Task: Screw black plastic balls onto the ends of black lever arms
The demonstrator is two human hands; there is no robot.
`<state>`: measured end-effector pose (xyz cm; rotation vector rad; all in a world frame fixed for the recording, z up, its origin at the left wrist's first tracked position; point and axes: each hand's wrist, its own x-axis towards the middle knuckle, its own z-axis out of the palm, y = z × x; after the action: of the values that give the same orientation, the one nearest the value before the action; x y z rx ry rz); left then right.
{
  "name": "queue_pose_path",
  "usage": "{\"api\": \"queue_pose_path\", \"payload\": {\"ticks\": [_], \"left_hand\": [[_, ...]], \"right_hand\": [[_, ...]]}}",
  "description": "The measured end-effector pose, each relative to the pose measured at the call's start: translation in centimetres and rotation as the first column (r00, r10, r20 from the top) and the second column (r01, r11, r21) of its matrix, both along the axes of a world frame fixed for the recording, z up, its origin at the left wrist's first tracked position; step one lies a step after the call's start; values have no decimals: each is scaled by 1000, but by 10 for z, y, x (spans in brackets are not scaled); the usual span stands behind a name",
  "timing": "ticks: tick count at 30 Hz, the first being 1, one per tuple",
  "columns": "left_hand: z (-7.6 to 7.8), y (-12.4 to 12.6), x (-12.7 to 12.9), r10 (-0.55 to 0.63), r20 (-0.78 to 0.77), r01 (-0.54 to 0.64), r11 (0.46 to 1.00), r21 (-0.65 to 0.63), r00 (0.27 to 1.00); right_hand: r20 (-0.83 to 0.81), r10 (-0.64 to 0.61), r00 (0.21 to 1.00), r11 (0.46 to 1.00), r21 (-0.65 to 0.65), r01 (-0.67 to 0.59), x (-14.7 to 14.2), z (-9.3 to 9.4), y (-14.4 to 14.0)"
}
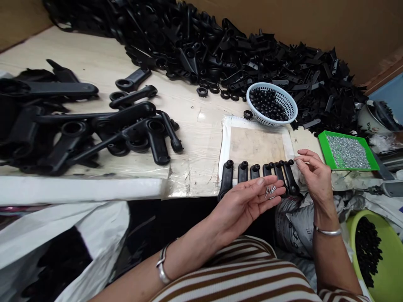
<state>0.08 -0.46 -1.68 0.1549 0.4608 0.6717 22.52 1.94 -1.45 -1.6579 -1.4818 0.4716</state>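
My left hand point(244, 203) is turned palm up, its fingers loosely stretched, with several small metal pins point(270, 191) lying on them. To its right, my right hand point(315, 176) pinches a small metal pin point(295, 159) at the top of the rightmost black plastic handle point(291, 178). Whether the pin is inside the handle's hole, I cannot tell. Several such handles stand in a row along the table's front edge, knobbed ends away from me, including the leftmost handle point(226, 178). My left hand covers the lower parts of the middle ones.
Behind the row lies a white-edged mat point(258, 140). A pale blue basket point(291, 107) holds black knobs; a green tray point(327, 155) holds metal pins. Loose black handles point(126, 126) lie left, and a large heap of black parts point(201, 46) lines the back. A yellow-green basin point(388, 256) stands lower right.
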Motion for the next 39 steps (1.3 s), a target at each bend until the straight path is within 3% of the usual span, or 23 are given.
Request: {"api": "queue_pose_path", "payload": {"ticks": [9,14,17,20,23,27,33,36,39], "left_hand": [[4,2,2,17,6,-16,999,-35,1000],[2,1,2,27,19,-26,999,-45,999],[0,1,2,38,41,-36,999,-41,998],[0,1,1,64,53,-62,997,-41,997],[0,0,1,82,56,-79,995,-59,995],[2,0,2,85,43,-81,993,-86,995],[1,-1,3,91,59,-85,992,-95,994],[-1,-2,3,86,80,-79,994,-79,993],[-3,-2,2,73,83,-68,995,-69,994]], "right_hand": [[170,32,985,998,41,-40,-2,-3,4],[211,23,977,995,94,-44,-9,12,-6],[297,181,938,974,79,-213,-22,30,-24],[333,393,857,910,-8,-415,-37,42,-44],[404,440,802,880,-16,-474,-49,43,-56],[548,381,745,893,-8,-451,-60,36,-62],[672,307,674,939,-99,-328,-69,35,-68],[608,329,722,936,-110,-334,-64,39,-67],[453,271,849,962,-89,-260,-44,41,-55]]}}
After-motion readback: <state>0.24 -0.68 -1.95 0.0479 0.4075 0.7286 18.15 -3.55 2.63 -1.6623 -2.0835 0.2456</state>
